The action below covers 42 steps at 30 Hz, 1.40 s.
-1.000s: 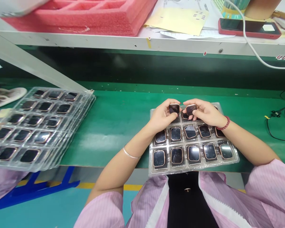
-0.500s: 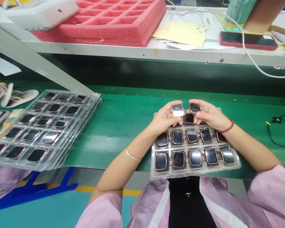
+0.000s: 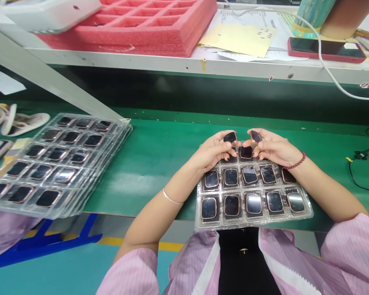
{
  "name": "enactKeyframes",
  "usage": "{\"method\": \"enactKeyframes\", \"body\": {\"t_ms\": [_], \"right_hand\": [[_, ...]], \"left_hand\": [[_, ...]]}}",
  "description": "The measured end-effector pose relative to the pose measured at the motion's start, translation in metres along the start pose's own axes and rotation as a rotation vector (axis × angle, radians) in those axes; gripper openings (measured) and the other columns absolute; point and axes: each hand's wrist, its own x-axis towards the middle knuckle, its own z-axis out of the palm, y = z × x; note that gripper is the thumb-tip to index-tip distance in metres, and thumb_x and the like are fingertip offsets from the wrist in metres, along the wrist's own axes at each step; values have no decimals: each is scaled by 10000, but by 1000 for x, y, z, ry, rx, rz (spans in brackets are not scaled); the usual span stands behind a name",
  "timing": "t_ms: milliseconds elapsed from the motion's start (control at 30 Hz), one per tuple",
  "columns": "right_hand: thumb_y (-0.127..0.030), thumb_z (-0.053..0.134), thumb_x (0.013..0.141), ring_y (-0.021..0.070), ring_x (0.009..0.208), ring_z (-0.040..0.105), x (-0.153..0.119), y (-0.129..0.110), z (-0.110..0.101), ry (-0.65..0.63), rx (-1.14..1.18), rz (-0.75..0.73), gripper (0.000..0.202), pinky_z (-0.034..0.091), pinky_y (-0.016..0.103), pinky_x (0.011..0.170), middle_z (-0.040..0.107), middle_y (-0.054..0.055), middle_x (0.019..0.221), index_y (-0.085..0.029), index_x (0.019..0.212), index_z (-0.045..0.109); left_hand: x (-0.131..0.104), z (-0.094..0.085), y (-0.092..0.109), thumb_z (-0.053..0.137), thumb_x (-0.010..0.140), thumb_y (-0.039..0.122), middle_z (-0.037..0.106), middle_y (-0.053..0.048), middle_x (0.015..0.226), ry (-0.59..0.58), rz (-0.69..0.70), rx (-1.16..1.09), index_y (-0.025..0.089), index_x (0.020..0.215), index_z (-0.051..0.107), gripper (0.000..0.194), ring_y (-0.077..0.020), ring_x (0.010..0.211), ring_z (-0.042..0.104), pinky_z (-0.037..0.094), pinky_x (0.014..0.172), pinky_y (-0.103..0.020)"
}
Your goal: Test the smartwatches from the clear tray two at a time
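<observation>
At the left of the frame, a stack of clear trays (image 3: 102, 166) carries rows of square watches (image 3: 48, 198), its longer side slanting from lower left to upper right. A red foam block (image 3: 160, 43) sits on the shelf (image 3: 227, 66) at upper left. Right of centre, the left hand (image 3: 213, 150) pinches a dark-faced watch (image 3: 230, 137) between thumb and fingers, screen tipped toward the camera, slanting up to the right. Below lies a clear tray (image 3: 246, 224) of more watches (image 3: 232, 205), screens up, its long side running across the frame. The right hand (image 3: 272, 149) grips a second watch (image 3: 256, 137) near the tray's upper edge, screen toward the camera, slanting down to the right; both held watches look nearly square, so I cannot tell their long axes. A phone (image 3: 338, 49) lies at upper right, a black cord (image 3: 361, 155) at far right.
</observation>
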Motion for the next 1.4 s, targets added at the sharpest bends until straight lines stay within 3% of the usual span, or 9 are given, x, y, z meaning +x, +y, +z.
{"method": "enactKeyframes", "body": {"t_ms": [100, 167, 333, 533, 767, 867, 1033, 1200, 1400], "right_hand": [[-145, 824, 764, 120, 770, 737, 0, 7, 8, 46, -217, -137, 583, 630, 213, 629, 759, 49, 1113, -222, 1264, 535], [-141, 778, 787, 111, 732, 694, 0, 10, 12, 65, -359, -214, 496, 604, 217, 593, 735, 35, 1052, -212, 1220, 548], [-160, 702, 833, 99, 680, 609, -2, 9, 16, 69, -556, -332, 324, 522, 213, 560, 696, 22, 926, -193, 1124, 563], [-186, 687, 848, 95, 637, 597, -3, 8, 17, 69, -585, -321, 300, 541, 243, 579, 696, 22, 926, -193, 1119, 559], [-176, 687, 817, 129, 721, 656, -4, 7, 19, 74, -609, -337, 323, 549, 247, 597, 712, 45, 968, -197, 1119, 575], [-171, 657, 817, 110, 649, 627, -4, 8, 18, 98, -611, -304, 302, 550, 247, 569, 712, 38, 944, -193, 1109, 582], [-162, 662, 791, 124, 701, 644, -4, 8, 18, 78, -638, -351, 340, 543, 250, 589, 716, 44, 979, -202, 1119, 583], [-185, 638, 820, 104, 608, 584, -4, 7, 19, 93, -644, -333, 247, 511, 247, 544, 706, 31, 893, -188, 1062, 589], [-132, 634, 773, 144, 739, 657, -3, 7, 18, 72, -650, -352, 336, 551, 266, 618, 729, 51, 974, -195, 1101, 598]], "left_hand": [[-4, 6, -9, 836, 762, 184, 741, -70, 1116, 16, 150, 211, 223, 1347, 569, 645, -153, 842, 750, 561, 642, -212], [-6, 8, -12, 760, 821, 179, 720, -90, 1205, 19, 210, 319, 227, 1361, 568, 574, -163, 902, 748, 575, 700, -239], [-8, 9, -11, 649, 875, 189, 713, -118, 1233, -1, 242, 437, 195, 1393, 557, 526, -184, 890, 742, 565, 671, -269], [-8, 9, -10, 625, 874, 180, 728, -111, 1209, -1, 239, 451, 184, 1354, 579, 483, -165, 860, 738, 547, 640, -246], [-9, 10, -9, 661, 850, 183, 748, -97, 1182, 9, 245, 448, 194, 1307, 620, 459, -159, 848, 744, 554, 660, -242], [-9, 9, -10, 655, 856, 202, 756, -97, 1138, 14, 233, 456, 191, 1296, 633, 441, -168, 820, 743, 542, 625, -245], [-9, 9, -10, 681, 828, 171, 749, -84, 1160, 2, 270, 452, 191, 1281, 642, 456, -156, 860, 738, 584, 749, -272], [-8, 10, -10, 656, 862, 203, 758, -80, 1102, -7, 246, 472, 192, 1281, 648, 419, -163, 801, 736, 559, 649, -258], [-8, 11, -9, 686, 813, 153, 744, -73, 1148, -2, 252, 444, 192, 1287, 643, 478, -145, 831, 731, 601, 844, -313]]}}
